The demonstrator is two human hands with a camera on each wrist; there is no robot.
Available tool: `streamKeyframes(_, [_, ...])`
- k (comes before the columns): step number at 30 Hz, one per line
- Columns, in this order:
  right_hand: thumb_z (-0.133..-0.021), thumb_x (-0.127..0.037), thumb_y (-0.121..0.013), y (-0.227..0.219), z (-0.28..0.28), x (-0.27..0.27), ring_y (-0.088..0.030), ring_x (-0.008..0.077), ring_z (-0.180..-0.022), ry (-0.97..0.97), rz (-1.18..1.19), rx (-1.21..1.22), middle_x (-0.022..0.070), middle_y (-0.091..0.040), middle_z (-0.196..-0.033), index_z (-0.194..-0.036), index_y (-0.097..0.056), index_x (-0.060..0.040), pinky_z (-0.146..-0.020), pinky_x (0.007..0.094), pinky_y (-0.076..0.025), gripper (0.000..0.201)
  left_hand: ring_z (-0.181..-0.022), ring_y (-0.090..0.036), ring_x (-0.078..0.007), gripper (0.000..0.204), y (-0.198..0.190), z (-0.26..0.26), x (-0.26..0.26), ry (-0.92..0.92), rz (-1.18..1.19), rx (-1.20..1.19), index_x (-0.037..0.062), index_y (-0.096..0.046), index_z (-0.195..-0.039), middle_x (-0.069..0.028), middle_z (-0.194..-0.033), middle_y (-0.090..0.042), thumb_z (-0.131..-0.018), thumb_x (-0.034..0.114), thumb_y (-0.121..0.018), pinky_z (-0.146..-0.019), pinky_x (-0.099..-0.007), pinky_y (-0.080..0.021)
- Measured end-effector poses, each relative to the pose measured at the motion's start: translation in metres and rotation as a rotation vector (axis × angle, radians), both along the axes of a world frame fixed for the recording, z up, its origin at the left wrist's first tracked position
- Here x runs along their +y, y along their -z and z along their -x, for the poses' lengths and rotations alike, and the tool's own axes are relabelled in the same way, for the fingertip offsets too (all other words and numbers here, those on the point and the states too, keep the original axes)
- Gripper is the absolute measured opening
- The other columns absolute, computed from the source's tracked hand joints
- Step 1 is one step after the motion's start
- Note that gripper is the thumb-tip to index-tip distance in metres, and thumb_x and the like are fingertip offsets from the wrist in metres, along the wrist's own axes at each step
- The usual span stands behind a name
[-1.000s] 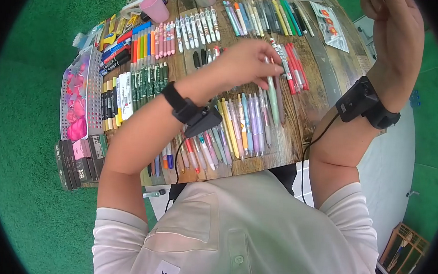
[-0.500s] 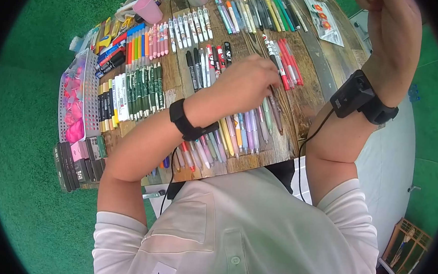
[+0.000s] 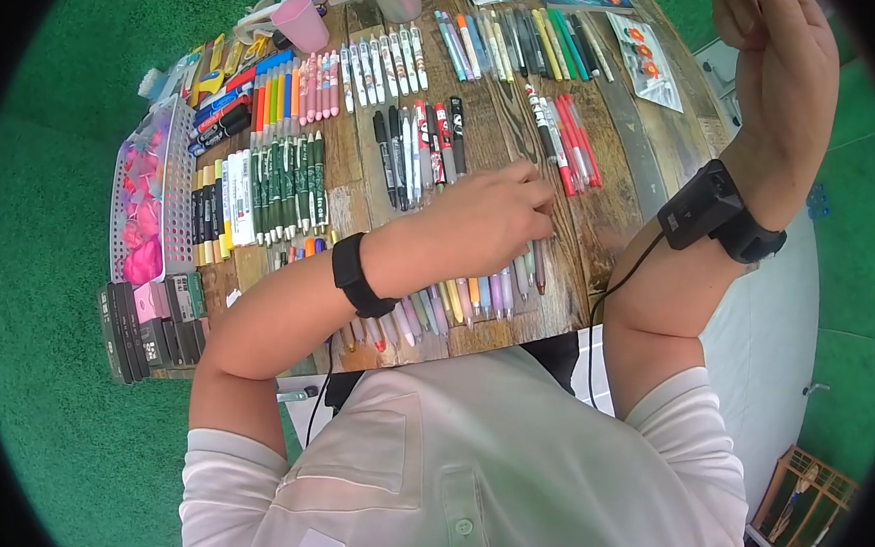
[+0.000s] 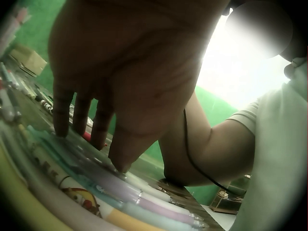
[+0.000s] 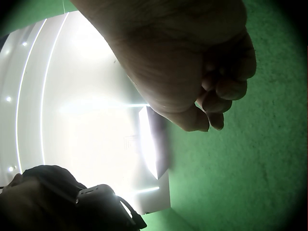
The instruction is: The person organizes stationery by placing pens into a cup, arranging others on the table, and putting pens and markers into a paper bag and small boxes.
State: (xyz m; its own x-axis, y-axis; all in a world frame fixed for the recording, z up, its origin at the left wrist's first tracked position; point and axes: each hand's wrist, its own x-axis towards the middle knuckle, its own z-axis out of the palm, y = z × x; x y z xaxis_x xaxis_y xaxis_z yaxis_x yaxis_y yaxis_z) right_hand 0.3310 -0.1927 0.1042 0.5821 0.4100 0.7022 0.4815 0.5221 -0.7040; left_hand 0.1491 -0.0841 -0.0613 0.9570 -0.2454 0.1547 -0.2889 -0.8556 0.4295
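In the head view my left hand (image 3: 496, 217) reaches over the upper ends of a row of pastel pens (image 3: 456, 300) near the table's front edge. The left wrist view shows its fingers (image 4: 98, 125) pointing down, fairly straight, with the thumb tip right at a pale pen. A purple pen (image 4: 159, 207) lies just beneath. The wrist and forearm hide part of this row in the head view. My right hand (image 3: 787, 44) is raised at the right, away from the pens, its fingers (image 5: 231, 89) loosely curled with nothing in them.
Black and red pens (image 3: 420, 147) lie behind the left hand, red pens (image 3: 575, 147) to its right. Further rows include green pens (image 3: 291, 184) and white pens (image 3: 385, 65). A perforated basket (image 3: 177, 187), a pink cup (image 3: 300, 24) and dark boxes (image 3: 123, 335) stand along the left side.
My left hand was at a green pen, which now lies in the pastel row. The hand has since come down toward the front edge, over the pens' upper ends. The right hand stays raised.
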Motion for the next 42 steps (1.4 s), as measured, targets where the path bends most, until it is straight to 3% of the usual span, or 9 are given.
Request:
streamKeyframes(8, [-0.099,-0.019,-0.068,0.006,-0.013,0.002,-0.038,0.0017,-0.049,-0.004,0.017,-0.036,-0.0078,-0.048,-0.061,-0.096,-0.068,-0.0013,-0.046,0.02,-0.03,0.018,-0.116,-0.057,-0.0295,0.032,-0.005,-0.003,0.002,0.01,0.008,0.013,0.0077,-0.075,-0.106,-0.0072,-0.114,-0.064,-0.076,0.013,-0.082,-0.099,-0.0403,-0.051])
streamKeyframes(14, [-0.099,-0.019,-0.068,0.006,-0.015,0.001,-0.038,0.002,-0.049,-0.004,0.022,-0.055,-0.0071,-0.049,-0.061,-0.095,-0.068,-0.0013,-0.046,0.0201,-0.03,0.018,-0.122,-0.057,-0.037,0.043,-0.006,-0.025,0.014,-0.125,0.043,-0.016,0.004,-0.07,-0.118,-0.0151,-0.128,-0.063,-0.08,0.019,-0.083,-0.104,-0.0439,-0.049])
streamKeyframes(17, [-0.099,-0.019,-0.068,0.003,-0.007,0.001,-0.039,0.0022,-0.049,0.035,0.032,-0.056,-0.0065,-0.05,-0.061,-0.094,-0.068,-0.0015,-0.046,0.0201,-0.031,0.018,-0.135,-0.05,-0.0418,0.058,0.001,-0.041,0.024,-0.249,-0.057,-0.066,-0.0002,-0.062,-0.132,-0.024,-0.143,-0.054,-0.084,0.027,-0.082,-0.111,-0.0466,-0.045])
streamKeyframes(19, [-0.099,-0.019,-0.068,0.004,-0.011,0.002,-0.039,0.0023,-0.048,0.051,0.031,-0.067,-0.0062,-0.05,-0.061,-0.094,-0.067,-0.0016,-0.046,0.0201,-0.031,0.018,-0.142,-0.042,-0.0473,0.081,0.009,-0.051,0.027,-0.351,-0.101,-0.099,-0.006,-0.052,-0.141,-0.0338,-0.151,-0.043,-0.084,0.043,-0.082,-0.117,-0.0488,-0.04])
streamKeyframes(25, [-0.099,-0.02,-0.068,0.007,-0.025,-0.002,-0.039,0.0026,-0.048,0.0,0.037,-0.024,-0.0058,-0.05,-0.06,-0.094,-0.067,-0.0017,-0.045,0.0207,-0.031,0.019,-0.142,-0.038,-0.0549,0.113,0.005,-0.071,0.022,-0.43,-0.169,0.129,-0.014,-0.047,-0.142,-0.0436,-0.147,-0.04,-0.071,0.066,-0.084,-0.119,-0.0521,-0.036])
streamKeyframes(28, [-0.099,-0.02,-0.069,0.005,-0.026,-0.004,-0.039,0.0028,-0.048,-0.057,0.046,-0.014,-0.0057,-0.049,-0.06,-0.094,-0.067,-0.0017,-0.045,0.021,-0.031,0.019,-0.138,-0.044,-0.0538,0.113,0.005,-0.073,0.017,-0.421,-0.182,0.166,-0.0165,-0.049,-0.138,-0.044,-0.143,-0.045,-0.07,0.066,-0.084,-0.117,-0.0511,-0.039])
streamKeyframes(32, [-0.098,-0.021,-0.069,0.003,-0.018,-0.002,-0.039,0.0028,-0.048,0.019,0.046,-0.017,-0.0057,-0.049,-0.059,-0.093,-0.067,-0.0018,-0.045,0.0212,-0.031,0.02,-0.131,-0.051,-0.051,0.109,0.009,-0.074,0.011,-0.427,-0.197,0.119,-0.0185,-0.051,-0.132,-0.0424,-0.136,-0.051,-0.07,0.065,-0.084,-0.113,-0.0489,-0.043])
streamKeyframes(34, [-0.098,-0.021,-0.069,0.002,-0.016,-0.001,-0.038,0.0027,-0.048,0.084,0.053,-0.018,-0.0057,-0.049,-0.059,-0.093,-0.067,-0.0018,-0.045,0.0213,-0.031,0.02,-0.124,-0.055,-0.0463,0.102,0.007,-0.073,0.008,-0.434,-0.213,0.097,-0.0183,-0.055,-0.125,-0.0371,-0.129,-0.056,-0.071,0.063,-0.084,-0.108,-0.0463,-0.047])
streamKeyframes(42, [-0.099,-0.021,-0.069,0.0,-0.016,-0.006,-0.039,0.0026,-0.049,-0.044,0.026,-0.007,-0.0059,-0.05,-0.06,-0.093,-0.068,-0.0017,-0.046,0.0209,-0.031,0.02,-0.108,-0.06,-0.0371,0.092,0.01,-0.072,0.001,-0.443,-0.286,0.013,-0.0151,-0.059,-0.119,-0.0255,-0.112,-0.063,-0.077,0.064,-0.08,-0.097,-0.0428,-0.051])
